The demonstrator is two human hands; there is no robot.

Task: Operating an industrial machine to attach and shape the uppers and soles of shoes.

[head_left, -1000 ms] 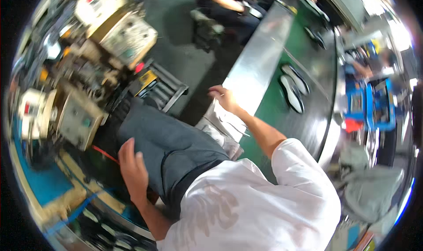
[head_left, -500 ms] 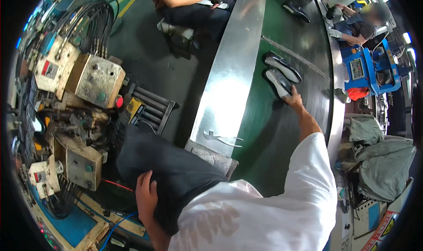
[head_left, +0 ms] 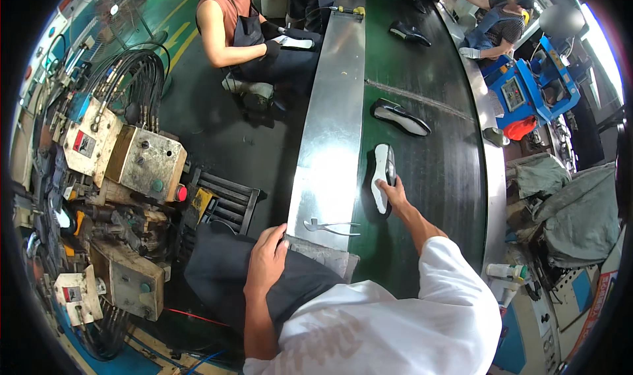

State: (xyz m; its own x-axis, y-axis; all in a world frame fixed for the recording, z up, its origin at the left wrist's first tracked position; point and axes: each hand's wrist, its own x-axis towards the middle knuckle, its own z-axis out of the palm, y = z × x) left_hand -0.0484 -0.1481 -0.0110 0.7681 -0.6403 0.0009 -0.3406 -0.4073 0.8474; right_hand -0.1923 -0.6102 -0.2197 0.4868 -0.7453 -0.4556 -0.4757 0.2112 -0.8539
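My right hand [head_left: 394,194] grips a black shoe [head_left: 382,171] by its heel end, with the white sole turned up, just above the green conveyor belt [head_left: 435,210]. Farther along, another black shoe [head_left: 401,116] with a white sole lies on its side on the belt. My left hand [head_left: 267,259] is over my dark-clad leg, its fingertips at the near corner of the metal ledge [head_left: 328,144], beside a grey pad [head_left: 323,254]. No object shows in its loosely extended fingers. A pair of pincers [head_left: 330,227] lies on the ledge's near end.
More shoes [head_left: 409,32] lie up the belt. A seated co-worker [head_left: 231,39] holds a shoe at the far left; another person [head_left: 498,32] works beyond the belt. Machine control boxes [head_left: 148,164] stand left, near a roller rack [head_left: 224,203]. A blue machine [head_left: 527,91] and grey cloths [head_left: 587,203] are right.
My right hand has drawn one shoe away from the other, nearer and leftward, turning it upright in view. My left hand has moved up and right to the ledge corner. The view has shifted.
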